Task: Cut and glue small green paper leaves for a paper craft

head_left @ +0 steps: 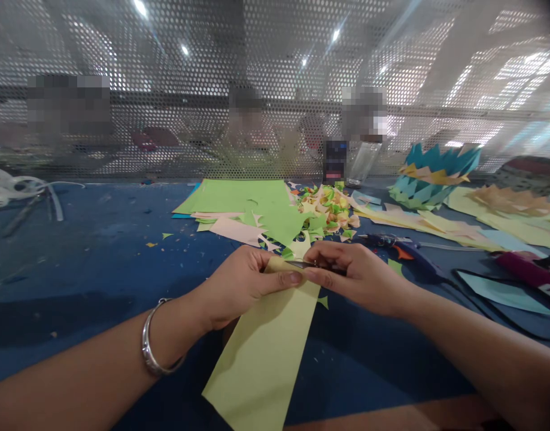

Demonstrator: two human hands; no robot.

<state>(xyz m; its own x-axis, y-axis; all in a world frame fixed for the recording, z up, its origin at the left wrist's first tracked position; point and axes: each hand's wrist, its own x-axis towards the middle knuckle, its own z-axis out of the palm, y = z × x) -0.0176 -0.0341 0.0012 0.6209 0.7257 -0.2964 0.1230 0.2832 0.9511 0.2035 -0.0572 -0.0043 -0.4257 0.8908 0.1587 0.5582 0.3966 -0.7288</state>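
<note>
A long pale yellow paper strip (275, 347) hangs down toward me, its upper end folded or curled over. My left hand (243, 275), with a silver bangle on its wrist, pinches that upper end between thumb and fingers. My right hand (351, 275) is closed on a small pair of scissors (317, 264), whose dark blades point left and lie along the paper's top edge. The thumbs of both hands nearly meet there. Part of the scissors' handles is hidden by the right fingers. Just beyond the hands lie green paper sheets (243, 196) and a heap of paper scraps (331, 209).
A blue glue gun (413, 257) and a purple tool (530, 272) with black cord lie at right. Behind them stands a zigzag-edged paper crown (436, 176). A phone (335, 161) and clear bottle (364, 163) stand by the perforated screen (176, 120). White scissors-like handles (18, 185) lie far left.
</note>
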